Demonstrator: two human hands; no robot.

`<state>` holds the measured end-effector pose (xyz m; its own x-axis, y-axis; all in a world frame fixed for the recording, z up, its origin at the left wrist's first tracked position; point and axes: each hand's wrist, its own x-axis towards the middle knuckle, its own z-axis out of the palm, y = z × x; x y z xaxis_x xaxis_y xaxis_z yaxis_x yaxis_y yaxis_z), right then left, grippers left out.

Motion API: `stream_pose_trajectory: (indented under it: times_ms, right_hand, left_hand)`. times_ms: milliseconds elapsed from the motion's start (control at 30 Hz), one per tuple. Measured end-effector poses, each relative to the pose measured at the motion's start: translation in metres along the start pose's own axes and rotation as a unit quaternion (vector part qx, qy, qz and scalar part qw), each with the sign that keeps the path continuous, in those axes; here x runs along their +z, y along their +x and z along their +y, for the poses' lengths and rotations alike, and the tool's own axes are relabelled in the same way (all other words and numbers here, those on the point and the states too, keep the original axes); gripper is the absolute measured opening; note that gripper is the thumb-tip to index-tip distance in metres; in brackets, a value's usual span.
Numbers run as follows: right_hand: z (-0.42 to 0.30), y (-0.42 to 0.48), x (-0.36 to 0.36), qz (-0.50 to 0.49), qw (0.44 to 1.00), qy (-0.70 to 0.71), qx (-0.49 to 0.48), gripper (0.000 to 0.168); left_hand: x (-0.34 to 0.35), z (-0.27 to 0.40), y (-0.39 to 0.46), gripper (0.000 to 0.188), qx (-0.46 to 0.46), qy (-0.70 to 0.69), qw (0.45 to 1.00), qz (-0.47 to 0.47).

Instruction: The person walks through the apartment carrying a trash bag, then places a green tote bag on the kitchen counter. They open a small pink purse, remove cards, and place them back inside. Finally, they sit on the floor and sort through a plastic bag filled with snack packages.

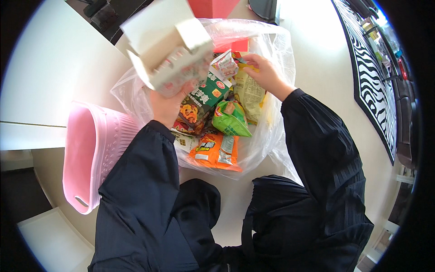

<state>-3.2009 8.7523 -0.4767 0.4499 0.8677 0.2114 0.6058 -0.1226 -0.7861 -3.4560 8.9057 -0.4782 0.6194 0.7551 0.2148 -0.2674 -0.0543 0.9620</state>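
Note:
My left hand [170, 103] holds an open cardboard box [176, 74] from below, tilted over the left side of a clear plastic bag [282, 44]. Small packets show inside the box, which is a little blurred. My right hand [265, 73] is over the bag's right part, fingers curled beside a small white and pink packet [225, 64]; whether it grips anything is unclear. Within the bag lie a dark green snack box [212, 90], a yellow snack bag [249, 95], a green snack bag [231, 117] and an orange snack packet [215, 149].
A pink plastic basket [115, 132] stands left of the bag, beside a white cabinet [51, 61]. Beyond the bag is a red box [217, 8]. A zebra-striped rug [370, 85] lies at the right, along a dark sofa [406, 125].

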Motion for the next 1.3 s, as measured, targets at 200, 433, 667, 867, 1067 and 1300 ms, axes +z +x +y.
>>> stream_pose_trajectory:
  times_ms: [200, 433, 667, 867, 1067, 1300]
  right_hand:
    - [0.003, 0.025, 0.038, -0.038, 0.996, -0.075, 0.015, 0.07]
    - [-0.008, 0.033, 0.066, 0.067, 0.996, -0.006, 0.061, 0.07]
    - [-0.008, 0.025, 0.053, 0.063, 0.997, -0.043, 0.033, 0.047]
    - [-0.014, 0.016, 0.007, 0.1, 0.957, 0.258, 0.086, 0.03]
    - [-0.056, 0.004, -0.012, 0.099, 0.87, 0.456, 0.159, 0.033]
    - [-0.059, -0.006, -0.002, 0.119, 0.813, 0.527, 0.216, 0.038]
  left_hand:
    - [-0.016, -0.031, -0.013, 0.041, 0.027, 0.088, 0.996, 0.006]
    - [-0.016, -0.026, -0.016, 0.039, 0.027, 0.072, 0.997, -0.005]
    - [-0.009, -0.019, -0.013, 0.043, -0.108, -0.109, 0.988, 0.023]
    - [0.004, -0.01, -0.009, 0.055, -0.139, -0.137, 0.981, -0.005]
    - [-0.018, -0.041, -0.013, 0.078, -0.052, 0.212, 0.976, 0.023]
    - [-0.007, -0.027, -0.013, 0.081, -0.044, 0.139, 0.989, 0.027]
